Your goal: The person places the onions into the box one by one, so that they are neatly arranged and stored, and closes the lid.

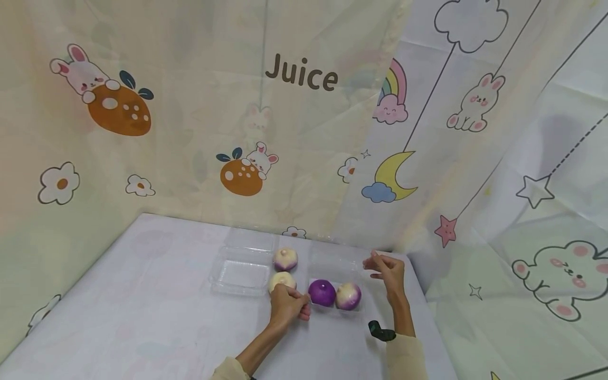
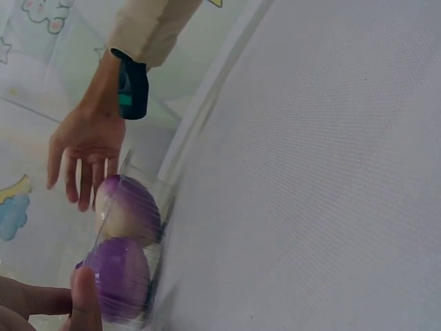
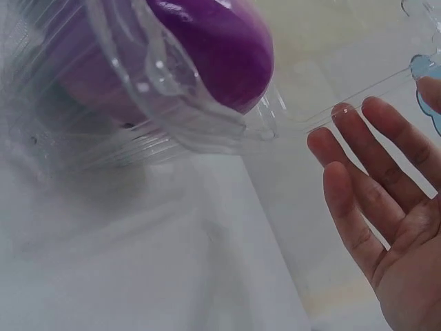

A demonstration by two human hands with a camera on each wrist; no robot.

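A clear plastic box point(image 1: 349, 313) with its lid point(image 1: 334, 258) raised at the back holds a deep purple, turnip-like vegetable point(image 1: 322, 293) and a cream-and-purple one point(image 1: 349, 296). My left hand point(image 1: 286, 309) pinches the box's left edge between thumb point(image 2: 85, 293) and finger, beside the purple vegetable. On the far right my right hand point(image 1: 390, 270) has its fingers extended. Its fingertips point(image 3: 342, 114) are right at the edge of the clear lid in the right wrist view, with nothing gripped.
Left of my left hand lies a second clear box point(image 1: 244, 274), opened out. Two cream vegetables stand between the boxes, one point(image 1: 285, 259) behind the other point(image 1: 282, 281), which my left hand partly hides. Printed curtains point(image 1: 190, 116) border the white table point(image 1: 157, 295).
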